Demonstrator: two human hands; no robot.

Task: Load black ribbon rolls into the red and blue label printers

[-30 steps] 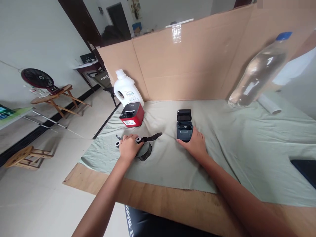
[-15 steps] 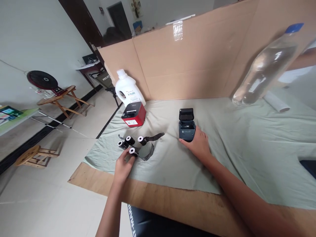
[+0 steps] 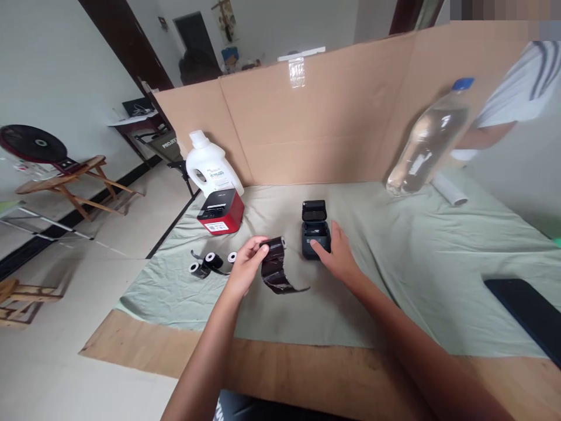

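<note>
My left hand (image 3: 249,263) grips a black roll (image 3: 274,250) by its left end, raised above the cloth, with a loose dark strip hanging from it. At the right, my right hand (image 3: 336,252) has its fingers apart, the thumb at the front of a small dark printer (image 3: 315,240) and the other fingers by its right side. The printer's lid stands up. Several black rolls (image 3: 213,261) with white cores lie left of my left hand, one partly hidden by it. Behind them sits a red and black box-shaped device (image 3: 221,211).
A white jug (image 3: 213,166) and a large water bottle (image 3: 429,143) lean near the cardboard wall (image 3: 315,128). A white tube (image 3: 449,190) lies by the bottle, a dark phone (image 3: 523,310) at the right. A person's arm (image 3: 486,135) shows behind the bottle.
My left hand has lifted a black roll off the cloth and moved it right, towards the printer. My right thumb has shifted onto the printer's front. The view has also turned.
</note>
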